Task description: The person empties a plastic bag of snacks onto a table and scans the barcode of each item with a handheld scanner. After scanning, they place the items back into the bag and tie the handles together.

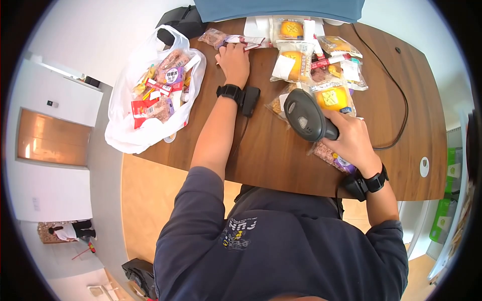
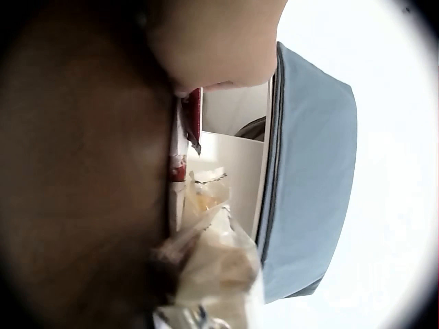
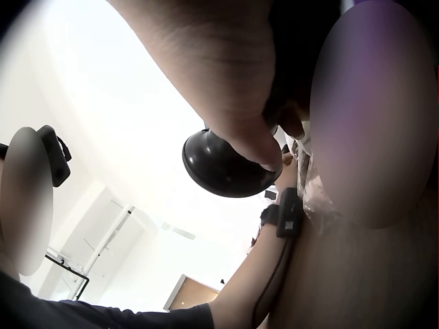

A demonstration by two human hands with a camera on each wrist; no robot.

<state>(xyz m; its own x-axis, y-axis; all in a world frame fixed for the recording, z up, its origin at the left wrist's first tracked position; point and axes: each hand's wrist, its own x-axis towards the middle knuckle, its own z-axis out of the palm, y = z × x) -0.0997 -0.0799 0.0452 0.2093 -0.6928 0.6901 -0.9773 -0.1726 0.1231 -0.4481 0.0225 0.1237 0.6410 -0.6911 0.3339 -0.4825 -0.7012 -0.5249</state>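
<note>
Near the far edge in the head view, my left hand (image 1: pixel 234 65) has its fingers curled on a clear and purple snack packet (image 1: pixel 244 40); its fingertips are hidden in the left wrist view, where a red packet edge (image 2: pixel 193 113) shows below the hand (image 2: pixel 216 41). My right hand (image 1: pixel 351 140) grips the handle of a dark handheld scanner (image 1: pixel 305 116), held over wrapped yellow cakes (image 1: pixel 331 99). The scanner's rounded black head (image 3: pixel 230 164) shows beyond my right hand (image 3: pixel 230 75) in the right wrist view. Under that hand lies a pink snack packet (image 1: pixel 332 156).
A white plastic bag (image 1: pixel 120 115) full of snacks stands at the left of the wooden table (image 1: pixel 261 158). Several wrapped cakes and packets are heaped at the far right-centre. A black cable (image 1: pixel 396 90) curves along the right, and a black case (image 1: pixel 183 21) is at the back left.
</note>
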